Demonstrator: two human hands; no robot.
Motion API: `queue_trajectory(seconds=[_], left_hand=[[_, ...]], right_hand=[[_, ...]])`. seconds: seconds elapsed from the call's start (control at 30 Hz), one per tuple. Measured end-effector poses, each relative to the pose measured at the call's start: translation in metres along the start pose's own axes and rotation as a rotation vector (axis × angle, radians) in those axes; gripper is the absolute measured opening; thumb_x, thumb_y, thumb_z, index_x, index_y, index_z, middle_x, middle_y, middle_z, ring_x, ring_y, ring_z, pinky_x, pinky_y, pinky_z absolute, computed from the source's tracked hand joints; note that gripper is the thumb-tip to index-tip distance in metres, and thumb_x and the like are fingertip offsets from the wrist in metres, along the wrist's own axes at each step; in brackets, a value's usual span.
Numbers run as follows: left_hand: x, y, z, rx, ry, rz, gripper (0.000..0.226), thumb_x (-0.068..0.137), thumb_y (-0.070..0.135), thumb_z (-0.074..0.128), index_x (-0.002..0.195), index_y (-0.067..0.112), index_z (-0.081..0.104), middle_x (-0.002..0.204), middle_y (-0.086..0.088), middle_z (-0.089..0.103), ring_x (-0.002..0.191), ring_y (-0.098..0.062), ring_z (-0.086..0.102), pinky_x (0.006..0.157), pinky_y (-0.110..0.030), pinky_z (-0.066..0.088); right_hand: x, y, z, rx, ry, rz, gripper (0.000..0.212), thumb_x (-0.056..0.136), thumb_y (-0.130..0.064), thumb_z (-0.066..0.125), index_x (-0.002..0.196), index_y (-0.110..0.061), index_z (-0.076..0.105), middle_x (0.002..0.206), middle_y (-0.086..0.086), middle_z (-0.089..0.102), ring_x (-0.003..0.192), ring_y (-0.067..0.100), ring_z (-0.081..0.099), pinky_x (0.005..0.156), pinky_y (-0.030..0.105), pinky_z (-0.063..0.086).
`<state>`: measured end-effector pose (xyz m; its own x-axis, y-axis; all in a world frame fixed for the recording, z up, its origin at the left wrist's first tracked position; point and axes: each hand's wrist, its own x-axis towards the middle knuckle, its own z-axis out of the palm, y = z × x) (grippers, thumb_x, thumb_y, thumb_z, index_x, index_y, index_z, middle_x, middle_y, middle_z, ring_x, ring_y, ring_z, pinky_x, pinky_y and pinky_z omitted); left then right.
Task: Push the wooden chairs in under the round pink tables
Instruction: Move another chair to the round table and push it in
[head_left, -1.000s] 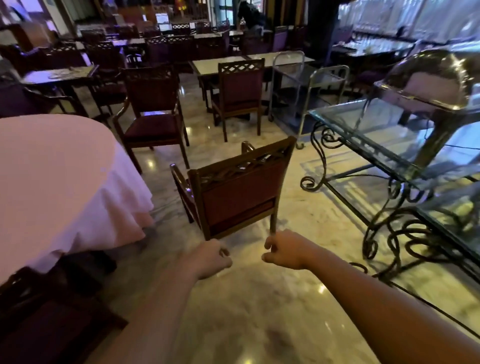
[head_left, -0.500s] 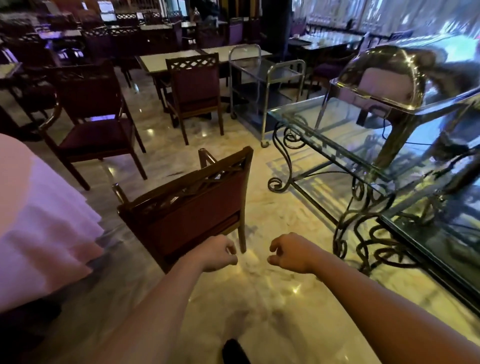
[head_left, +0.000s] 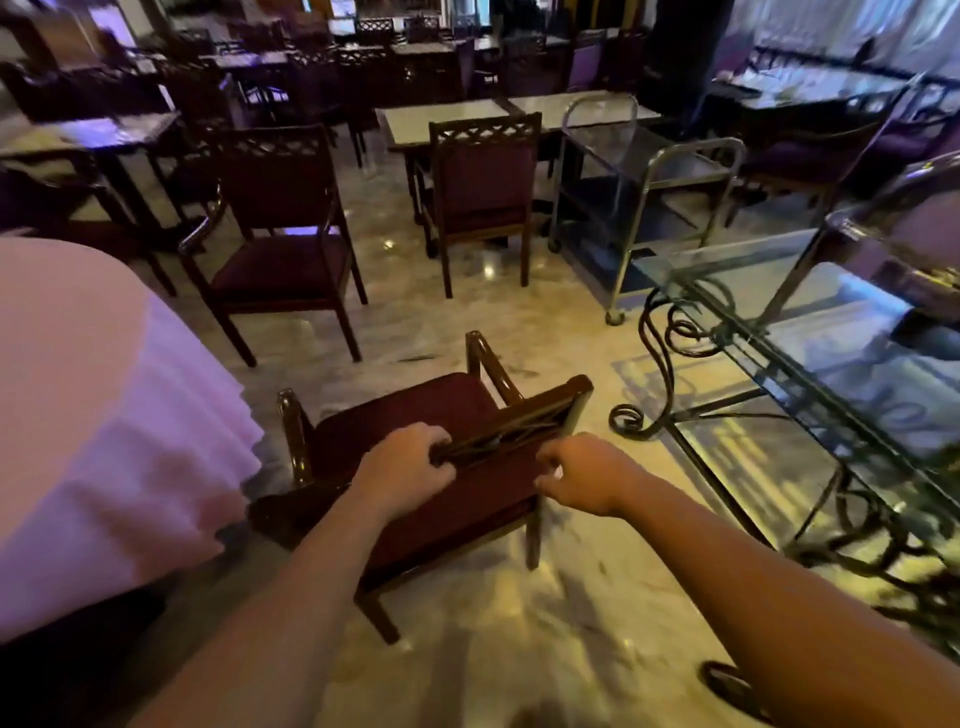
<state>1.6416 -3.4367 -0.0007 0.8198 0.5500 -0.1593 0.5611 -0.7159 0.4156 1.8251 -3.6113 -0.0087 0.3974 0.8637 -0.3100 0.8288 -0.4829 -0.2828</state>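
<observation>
Bare floor (head_left: 415, 332) lies open ahead of the chair (head_left: 415, 415); pink table (head_left: 104, 415) crowds left; glass cart (head_left: 779, 364) right.
</observation>
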Motion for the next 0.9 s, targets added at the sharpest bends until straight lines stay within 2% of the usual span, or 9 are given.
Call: queue_trajectory(seconds=[0.1, 0.2, 0.27, 0.33, 0.43, 0.53, 0.6, 0.8, 0.9], left_hand=[[0.016, -0.022, -0.004, 0.011, 0.02, -0.1, 0.053, 0.086, 0.047, 0.071, 0.135, 0.027, 0.061, 0.129, 0.007, 0.06, 0.119, -0.018, 0.058, 0.097, -0.042, 0.051], [0.02, -0.046, -0.005, 0.05, -0.081, -0.244, 0.07, 0.08, 0.061, 0.072, 0.14, 0.03, 0.055, 0.131, 0.009, 0.06, 0.12, -0.016, 0.058, 0.1, -0.041, 0.05], [0.02, -0.06, -0.004, 0.048, -0.176, -0.38, 0.055, 0.079, 0.054, 0.075, 0.128, 0.033, 0.06, 0.119, 0.01, 0.062, 0.11, -0.014, 0.061, 0.093, -0.035, 0.051], [0.019, -0.074, -0.002, 0.09, -0.259, -0.488, 0.032, 0.078, 0.046, 0.074, 0.106, 0.035, 0.065, 0.105, 0.01, 0.065, 0.098, -0.012, 0.062, 0.085, -0.034, 0.052], [0.023, -0.085, 0.009, 0.143, -0.237, -0.571, 0.023, 0.077, 0.05, 0.068, 0.09, 0.031, 0.069, 0.093, 0.008, 0.07, 0.087, -0.013, 0.066, 0.081, -0.037, 0.058], [0.028, -0.075, 0.013, 0.199, -0.209, -0.603, 0.017, 0.082, 0.041, 0.067, 0.091, 0.026, 0.07, 0.092, 0.003, 0.071, 0.088, -0.018, 0.069, 0.081, -0.039, 0.06], [0.028, -0.073, 0.016, 0.221, -0.145, -0.609, 0.014, 0.081, 0.04, 0.066, 0.088, 0.028, 0.068, 0.087, 0.007, 0.069, 0.086, -0.016, 0.068, 0.08, -0.039, 0.06], [0.026, -0.07, 0.02, 0.23, -0.036, -0.585, 0.024, 0.082, 0.034, 0.066, 0.106, 0.034, 0.072, 0.095, 0.009, 0.067, 0.096, -0.019, 0.069, 0.077, -0.032, 0.052], [0.022, -0.067, 0.022, 0.218, -0.019, -0.584, 0.021, 0.083, 0.027, 0.067, 0.103, 0.031, 0.073, 0.089, 0.008, 0.062, 0.098, -0.021, 0.068, 0.073, -0.031, 0.047]], right_hand=[[0.045, 0.007, -0.012, -0.08, 0.03, -0.129, 0.048, 0.095, -0.044, 0.06, 0.138, -0.022, 0.058, 0.129, 0.006, 0.061, 0.122, 0.028, 0.056, 0.094, 0.042, 0.052], [0.088, 0.009, -0.019, -0.236, 0.064, -0.283, 0.057, 0.094, -0.048, 0.06, 0.144, -0.022, 0.051, 0.132, 0.005, 0.052, 0.125, 0.028, 0.049, 0.098, 0.044, 0.049], [0.114, 0.011, -0.021, -0.346, 0.049, -0.375, 0.059, 0.093, -0.05, 0.058, 0.145, -0.023, 0.048, 0.134, 0.005, 0.05, 0.124, 0.028, 0.048, 0.098, 0.043, 0.047], [0.134, 0.015, -0.02, -0.414, -0.019, -0.428, 0.059, 0.093, -0.05, 0.058, 0.144, -0.023, 0.047, 0.133, 0.005, 0.051, 0.123, 0.028, 0.049, 0.097, 0.043, 0.046], [0.156, 0.025, -0.014, -0.411, -0.151, -0.454, 0.049, 0.091, -0.047, 0.061, 0.133, -0.023, 0.055, 0.122, 0.005, 0.058, 0.114, 0.028, 0.057, 0.091, 0.041, 0.05], [0.168, 0.027, -0.008, -0.364, -0.199, -0.42, 0.033, 0.087, -0.045, 0.063, 0.111, -0.022, 0.061, 0.108, 0.004, 0.065, 0.103, 0.03, 0.065, 0.08, 0.038, 0.051], [0.173, 0.026, -0.005, -0.37, -0.197, -0.402, 0.03, 0.086, -0.045, 0.062, 0.105, -0.022, 0.063, 0.102, 0.004, 0.066, 0.099, 0.031, 0.067, 0.075, 0.037, 0.047], [0.181, 0.028, -0.003, -0.419, -0.146, -0.42, 0.038, 0.085, -0.053, 0.06, 0.107, -0.022, 0.066, 0.103, 0.003, 0.067, 0.098, 0.029, 0.067, 0.078, 0.038, 0.051], [0.178, 0.03, 0.0, -0.423, -0.126, -0.435, 0.04, 0.083, -0.058, 0.059, 0.103, -0.024, 0.067, 0.09, -0.001, 0.061, 0.091, 0.026, 0.067, 0.072, 0.035, 0.05]])
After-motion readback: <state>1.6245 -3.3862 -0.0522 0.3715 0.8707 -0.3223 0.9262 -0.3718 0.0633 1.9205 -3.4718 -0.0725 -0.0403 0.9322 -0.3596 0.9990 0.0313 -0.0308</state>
